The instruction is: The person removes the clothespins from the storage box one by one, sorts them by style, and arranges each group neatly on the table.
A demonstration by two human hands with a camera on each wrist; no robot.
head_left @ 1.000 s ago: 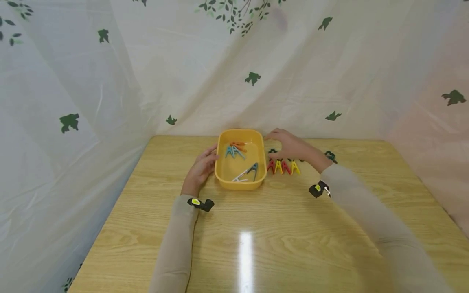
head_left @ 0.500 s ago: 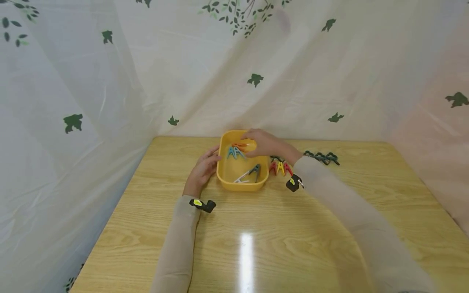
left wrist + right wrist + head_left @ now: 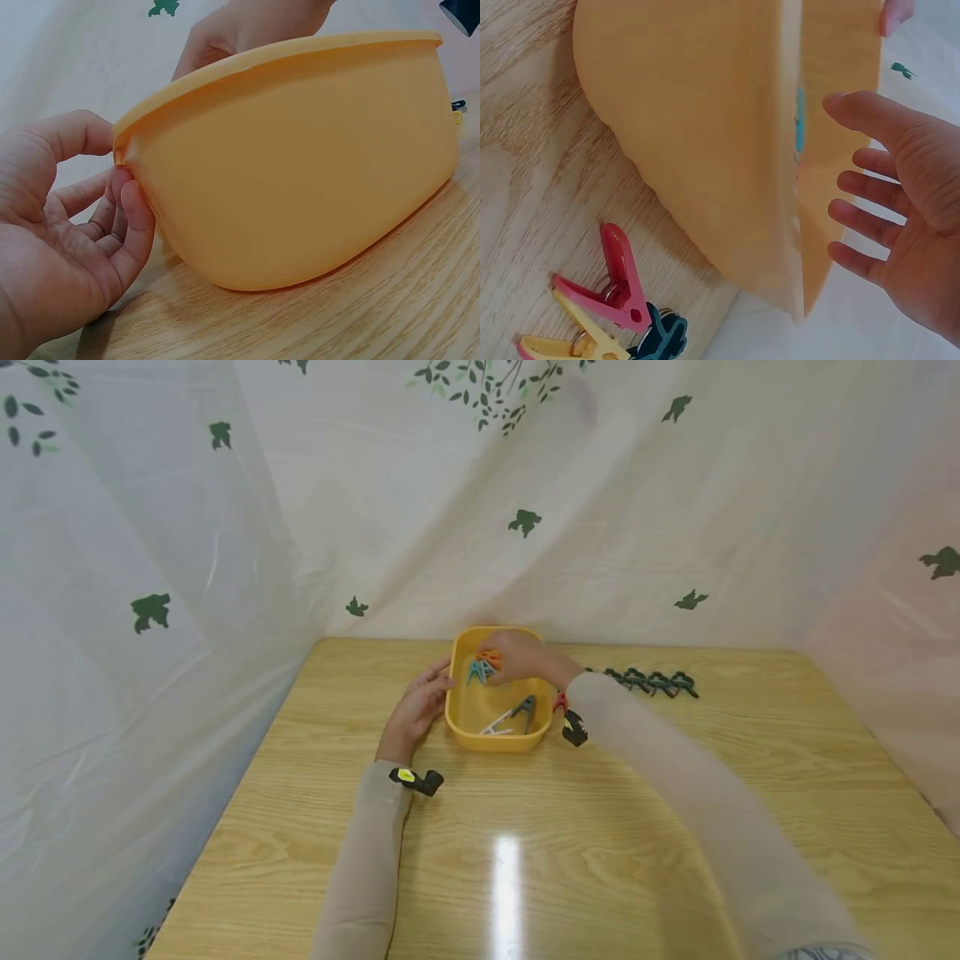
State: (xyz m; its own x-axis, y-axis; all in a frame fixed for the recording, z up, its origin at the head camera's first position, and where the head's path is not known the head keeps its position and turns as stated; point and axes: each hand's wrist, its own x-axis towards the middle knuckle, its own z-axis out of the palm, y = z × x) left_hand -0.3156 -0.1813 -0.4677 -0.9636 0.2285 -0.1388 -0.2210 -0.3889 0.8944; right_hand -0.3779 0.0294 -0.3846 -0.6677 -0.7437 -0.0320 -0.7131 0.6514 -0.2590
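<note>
Right hand (image 3: 517, 656), head view: is shifting toward frame left since earlier, now reaching into the yellow basin (image 3: 498, 743) at centre frame, near the orange clips (image 3: 491, 657).
Basin rim (image 3: 300, 49), left wrist view: left hand (image 3: 64, 232), at frame left, is pinching it.
Spread fingers (image 3: 877, 193), right wrist view: are holding nothing visible; picking a clip seems under way, the next move calling for a pinch.

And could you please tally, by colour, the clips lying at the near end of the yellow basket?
White clip: 1
Dark grey-blue clip: 1
Total at the near end of the yellow basket: 2
</note>
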